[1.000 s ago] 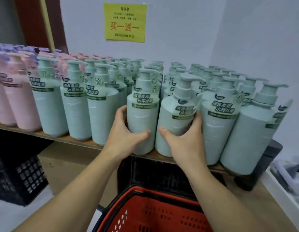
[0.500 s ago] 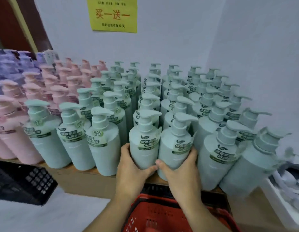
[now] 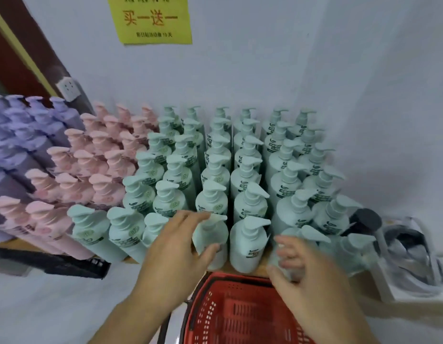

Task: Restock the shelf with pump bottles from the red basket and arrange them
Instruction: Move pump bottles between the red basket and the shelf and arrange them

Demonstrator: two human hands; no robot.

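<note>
Mint-green pump bottles (image 3: 250,202) filling the right half of the wooden shelf (image 3: 262,268), ranked in rows from back wall to front edge; pink pump bottles (image 3: 96,165) and purple pump bottles (image 3: 24,135) occupying the left half. Red basket (image 3: 242,316) sitting just below the shelf's front edge, no bottles showing in the visible part.

Left hand (image 3: 175,247) gripping a front-row green bottle (image 3: 210,244) at the shoulder, thumb low on the body, fingers wrapping behind the neck. Right hand (image 3: 304,266) blurring heavily; fingers curling around the next-but-one front-row bottle (image 3: 290,249), contact probably established, though not fully resolvable.

Judging stage: restocking apparently finishing, aligning of the front row proceeding.

Hazards:
- Front-row bottles standing at the very front edge; pulling outward risking a drop into the basket or onto the floor.
- Rows packing tightly, bodies touching; pushing one bottle back risking a chain topple toward the wall.
- Pump spouts overhanging neighbouring bottles; twisting a bottle risking a snag on the adjacent spout.
- Black-capped container (image 3: 364,219) standing just beside the right-end bottles; sideways shifting risking a knock.
</note>
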